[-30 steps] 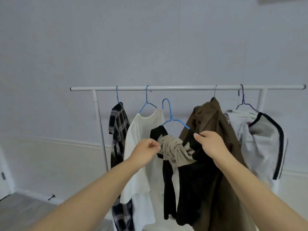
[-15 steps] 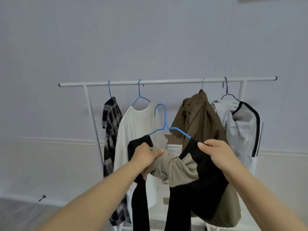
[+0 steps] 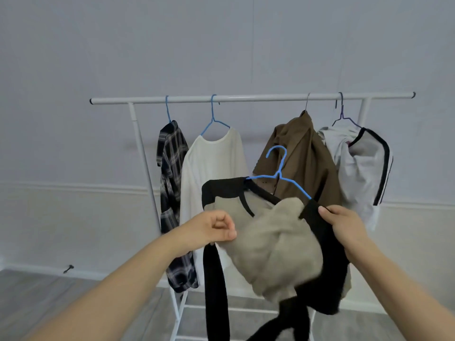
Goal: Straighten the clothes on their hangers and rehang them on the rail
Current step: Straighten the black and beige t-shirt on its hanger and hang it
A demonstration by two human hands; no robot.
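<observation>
left hand (image 3: 213, 228): fingers pinched on the beige-and-black shirt (image 3: 275, 244)
right hand (image 3: 346, 223): fingers closed on its black shoulder
blue hanger (image 3: 279, 177): held off the rail (image 3: 246, 97), inside the bunched shirt, before the brown jacket (image 3: 302, 153)

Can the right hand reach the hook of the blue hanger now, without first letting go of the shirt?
Probably not. The right hand is closed on the black shoulder of the beige and black shirt, and the left hand grips its other side. The blue hanger hook stands free above, off the rail.
</observation>
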